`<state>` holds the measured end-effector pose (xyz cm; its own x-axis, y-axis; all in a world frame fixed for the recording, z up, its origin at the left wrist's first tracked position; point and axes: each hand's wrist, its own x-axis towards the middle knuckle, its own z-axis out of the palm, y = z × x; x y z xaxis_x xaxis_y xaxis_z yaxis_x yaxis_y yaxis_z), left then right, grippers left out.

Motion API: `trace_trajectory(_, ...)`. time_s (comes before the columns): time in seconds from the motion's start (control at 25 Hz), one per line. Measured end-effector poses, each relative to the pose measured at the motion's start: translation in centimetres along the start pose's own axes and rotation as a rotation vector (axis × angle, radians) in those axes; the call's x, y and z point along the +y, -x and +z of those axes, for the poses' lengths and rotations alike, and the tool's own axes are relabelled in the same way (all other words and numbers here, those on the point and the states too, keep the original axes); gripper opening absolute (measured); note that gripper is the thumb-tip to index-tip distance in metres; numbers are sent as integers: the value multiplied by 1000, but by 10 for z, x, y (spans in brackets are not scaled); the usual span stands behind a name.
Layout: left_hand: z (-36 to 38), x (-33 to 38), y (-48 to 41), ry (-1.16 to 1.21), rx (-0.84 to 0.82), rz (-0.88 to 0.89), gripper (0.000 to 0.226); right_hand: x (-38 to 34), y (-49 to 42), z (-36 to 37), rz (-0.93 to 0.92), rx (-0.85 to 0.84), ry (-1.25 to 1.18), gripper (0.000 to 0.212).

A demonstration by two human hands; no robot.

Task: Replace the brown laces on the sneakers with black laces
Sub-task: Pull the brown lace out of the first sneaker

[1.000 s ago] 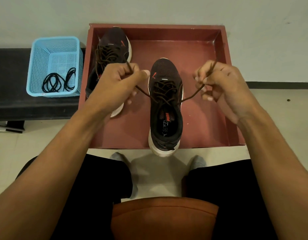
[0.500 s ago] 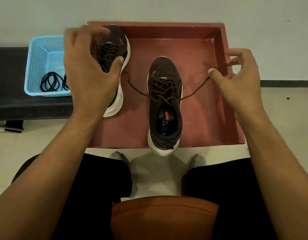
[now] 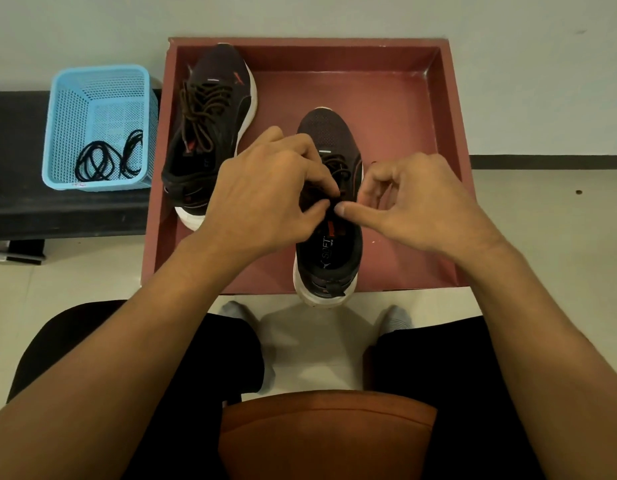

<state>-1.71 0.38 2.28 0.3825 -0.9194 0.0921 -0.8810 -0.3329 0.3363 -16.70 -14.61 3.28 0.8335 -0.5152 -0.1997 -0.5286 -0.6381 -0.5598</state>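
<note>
Half a second before, the hands were wide apart. Now they meet over the near sneaker (image 3: 329, 252), so I judge that the unthreading at the top eyelets begins. The left hand (image 3: 265, 195) pinches the brown lace (image 3: 338, 168) between thumb and forefinger. The right hand (image 3: 414, 202) has curled fingers and its thumb just beside, but whether it grips I cannot tell. Beyond the left hand lies the far sneaker (image 3: 210, 133), still brown-laced. Further left, the black laces (image 3: 106, 161) wait in the blue basket (image 3: 99, 72). The hands hide the eyelets.
</note>
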Motion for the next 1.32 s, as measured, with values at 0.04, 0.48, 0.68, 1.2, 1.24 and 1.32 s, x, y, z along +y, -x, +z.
trace_trajectory(0.04, 1, 4, 0, -16, 13, -8, 15, -1, 0, 3, 10, -17, 8, 35)
trace_trajectory(0.48, 8, 9, -4, -45, 45, -17, 14, 4, 0, 3, 142, -48, -179, 18)
trace_trajectory(0.68, 11, 7, -3, 115, 69, -116, 12, 7, 0, 1, 216, -107, -307, 20)
trace_trajectory(1.2, -1, -7, 1, 141, 45, -8, 31, 10, 2, -2, 202, -141, -336, 16)
trace_trajectory(1.24, 1, -2, 1, 86, 29, 48, 30, 10, 1, -3, 198, -141, -334, 17)
trace_trajectory(1.32, 7, 5, -1, 6, 32, 82, 27, 11, 1, -3, 194, -141, -325, 18)
